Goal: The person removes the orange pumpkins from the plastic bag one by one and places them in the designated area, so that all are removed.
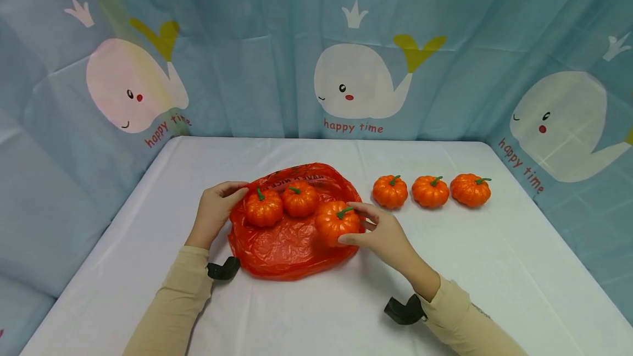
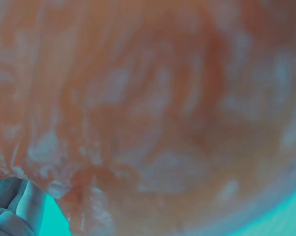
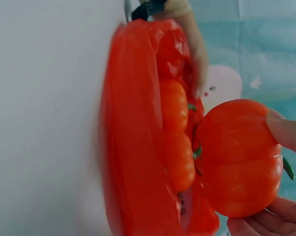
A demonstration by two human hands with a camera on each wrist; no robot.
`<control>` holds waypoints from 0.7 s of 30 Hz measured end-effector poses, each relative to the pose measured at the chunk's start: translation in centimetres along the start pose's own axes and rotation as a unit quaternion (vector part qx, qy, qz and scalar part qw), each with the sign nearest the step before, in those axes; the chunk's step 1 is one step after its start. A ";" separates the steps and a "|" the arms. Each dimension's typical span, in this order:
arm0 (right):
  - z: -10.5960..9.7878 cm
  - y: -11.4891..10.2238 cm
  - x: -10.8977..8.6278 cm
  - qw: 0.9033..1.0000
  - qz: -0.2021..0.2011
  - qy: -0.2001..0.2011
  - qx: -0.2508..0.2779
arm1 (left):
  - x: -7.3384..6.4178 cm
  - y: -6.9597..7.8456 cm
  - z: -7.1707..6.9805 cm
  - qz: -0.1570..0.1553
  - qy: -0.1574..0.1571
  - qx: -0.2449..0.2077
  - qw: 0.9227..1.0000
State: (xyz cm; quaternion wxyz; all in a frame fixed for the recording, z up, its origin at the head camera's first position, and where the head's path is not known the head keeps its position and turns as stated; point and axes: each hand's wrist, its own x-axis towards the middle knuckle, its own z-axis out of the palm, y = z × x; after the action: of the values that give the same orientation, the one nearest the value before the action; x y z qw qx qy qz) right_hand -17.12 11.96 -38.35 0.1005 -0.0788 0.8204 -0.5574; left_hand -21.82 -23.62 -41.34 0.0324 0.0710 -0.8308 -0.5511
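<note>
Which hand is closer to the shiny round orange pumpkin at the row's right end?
The right hand: it's left of that end pumpkin, holding another orange pumpkin. The left hand is farther left, at the edge of the red plastic bag.

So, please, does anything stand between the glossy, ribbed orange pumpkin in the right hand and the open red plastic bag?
Nothing visible does: the held pumpkin is over the open bag, right of two pumpkins inside.

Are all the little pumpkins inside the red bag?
No, three pumpkins sit on the white table beside the red bag.
</note>
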 end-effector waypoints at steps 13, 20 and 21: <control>-4.2 0.8 -1.6 0.999 0.009 0.042 -0.019 | 0.0 0.0 -0.1 -0.004 0.000 0.001 1.000; -6.1 1.4 -2.3 0.997 0.030 0.061 -0.040 | 0.1 -0.1 0.0 -0.005 0.000 0.000 1.000; -6.4 1.5 -2.3 0.997 0.034 0.063 -0.043 | 0.1 -0.1 0.0 -0.005 0.000 0.001 1.000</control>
State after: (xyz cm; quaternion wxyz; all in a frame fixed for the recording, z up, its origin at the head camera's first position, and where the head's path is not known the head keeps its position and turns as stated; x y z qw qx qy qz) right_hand -16.51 18.81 -37.31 0.0639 -0.0197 0.8503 -0.5220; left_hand -21.92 -23.64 -41.41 0.0295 0.0753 -0.8310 -0.5504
